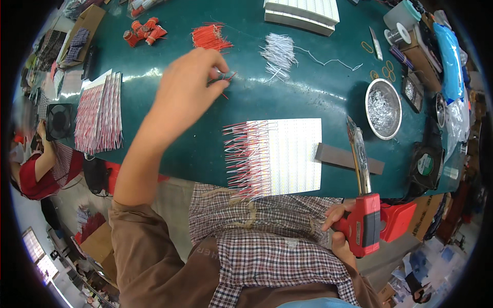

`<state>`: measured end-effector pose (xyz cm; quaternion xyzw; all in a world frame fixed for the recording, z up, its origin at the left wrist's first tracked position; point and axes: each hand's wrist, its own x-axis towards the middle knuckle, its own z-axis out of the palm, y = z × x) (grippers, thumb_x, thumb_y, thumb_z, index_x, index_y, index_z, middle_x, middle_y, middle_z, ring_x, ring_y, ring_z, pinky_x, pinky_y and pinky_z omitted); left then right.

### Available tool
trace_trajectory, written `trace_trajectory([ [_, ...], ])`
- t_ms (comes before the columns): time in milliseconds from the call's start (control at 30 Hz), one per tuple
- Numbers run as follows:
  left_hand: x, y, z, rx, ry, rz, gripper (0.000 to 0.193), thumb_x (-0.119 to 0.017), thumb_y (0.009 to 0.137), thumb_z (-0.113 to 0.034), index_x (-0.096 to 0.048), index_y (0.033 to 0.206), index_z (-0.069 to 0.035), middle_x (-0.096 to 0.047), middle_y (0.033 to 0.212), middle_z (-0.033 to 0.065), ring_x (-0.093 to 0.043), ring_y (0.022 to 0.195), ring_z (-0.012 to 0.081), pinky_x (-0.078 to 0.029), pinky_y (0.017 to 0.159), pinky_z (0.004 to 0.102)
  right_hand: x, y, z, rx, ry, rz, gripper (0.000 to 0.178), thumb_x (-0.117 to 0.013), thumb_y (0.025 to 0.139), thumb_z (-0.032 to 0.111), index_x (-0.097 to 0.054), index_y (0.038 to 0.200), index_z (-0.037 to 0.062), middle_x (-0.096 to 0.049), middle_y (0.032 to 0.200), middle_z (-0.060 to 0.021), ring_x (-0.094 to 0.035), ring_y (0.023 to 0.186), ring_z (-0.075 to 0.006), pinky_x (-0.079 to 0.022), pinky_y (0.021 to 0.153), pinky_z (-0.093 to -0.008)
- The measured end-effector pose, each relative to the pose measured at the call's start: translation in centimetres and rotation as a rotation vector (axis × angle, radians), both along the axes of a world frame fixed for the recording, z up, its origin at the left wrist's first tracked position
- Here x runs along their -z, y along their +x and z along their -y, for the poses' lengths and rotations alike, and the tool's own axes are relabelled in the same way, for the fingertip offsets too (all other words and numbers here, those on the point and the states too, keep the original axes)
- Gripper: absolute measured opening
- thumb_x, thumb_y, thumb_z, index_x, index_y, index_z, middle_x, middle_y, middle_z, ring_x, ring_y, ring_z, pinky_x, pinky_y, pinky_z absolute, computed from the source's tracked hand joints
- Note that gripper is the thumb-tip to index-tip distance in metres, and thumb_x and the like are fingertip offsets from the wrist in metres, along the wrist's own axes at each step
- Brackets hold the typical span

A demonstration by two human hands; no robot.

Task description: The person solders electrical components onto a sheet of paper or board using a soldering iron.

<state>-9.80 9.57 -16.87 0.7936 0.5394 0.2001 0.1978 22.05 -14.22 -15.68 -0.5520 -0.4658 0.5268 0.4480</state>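
Note:
My left hand (187,90) reaches over the green table, its thumb and forefinger pinched on a few short red wires (232,77). Just beyond it lies a pile of red wires (210,37), and to the right of that a bundle of white wires (278,54). At the table's near edge my right hand (339,218) grips a red and black soldering gun (365,226), its long tip pointing away from me. Between my hands rests a white circuit board panel (295,154), with red and white wires (246,159) sticking out along its left side.
A grey bar (349,158) touches the panel's right side. Beyond it stands a metal bowl (383,109) of clear bits. At left lie wired panels (100,113) and a small black fan (60,121), near another person in red (43,172). White board stacks (302,15) sit at the back.

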Motion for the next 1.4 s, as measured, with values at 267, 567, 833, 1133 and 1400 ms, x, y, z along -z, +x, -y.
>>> trace_trajectory([
  [267,2.2,-1.9,-0.7,-0.028,-0.101,0.002,0.039,-0.086,0.079,-0.017,-0.062,0.108,-0.005,-0.058,0.093,0.0023,-0.051,0.077,0.0160,-0.046,0.071,0.0304,-0.2,-0.5,-1.3,0.012,-0.123,-0.025,0.063,-0.081,0.084,0.053,-0.056,0.115,0.0045,-0.064,0.079,-0.0029,-0.062,0.082,-0.0167,-0.049,0.089,-0.0379],
  [567,2.4,0.5,-1.7,-0.080,0.037,0.007,0.019,-0.077,0.087,-0.016,-0.065,0.095,-0.004,-0.064,0.090,0.0098,-0.065,0.084,0.0248,-0.052,0.074,0.0371,-0.4,-0.2,-1.4,-0.037,-0.192,-0.062,0.050,-0.085,0.082,0.044,-0.062,0.105,0.0055,-0.065,0.085,-0.0022,-0.060,0.094,-0.0208,-0.049,0.091,-0.0372],
  [833,4.2,5.8,-4.0,0.228,0.207,-0.008,0.025,-0.080,0.085,-0.019,-0.066,0.101,-0.006,-0.061,0.093,0.0080,-0.065,0.089,0.0245,-0.051,0.075,0.0362,-1.5,-0.1,-2.7,-0.072,-0.257,-0.014,0.048,-0.085,0.080,0.048,-0.066,0.094,0.0070,-0.065,0.086,-0.0020,-0.061,0.095,-0.0220,-0.049,0.089,-0.0378],
  [1133,3.7,6.5,-3.4,0.266,0.179,-0.153,0.016,-0.074,0.090,-0.016,-0.066,0.096,-0.003,-0.063,0.088,0.0101,-0.065,0.081,0.0258,-0.050,0.072,0.0371,-1.0,0.1,-3.1,-0.083,-0.173,0.010,0.054,-0.083,0.084,0.044,-0.056,0.112,0.0065,-0.064,0.086,-0.0039,-0.064,0.084,-0.0204,-0.051,0.086,-0.0394],
  [1400,2.8,5.2,-2.4,0.126,-0.020,0.184,0.018,-0.073,0.093,-0.012,-0.069,0.108,-0.002,-0.070,0.084,0.0046,-0.061,0.069,0.0090,-0.049,0.065,0.0249,-0.8,0.7,-3.5,-0.198,0.019,0.053,0.068,-0.081,0.086,0.042,-0.048,0.133,0.0065,-0.061,0.094,-0.0057,-0.066,0.074,-0.0173,-0.053,0.084,-0.0415],
])
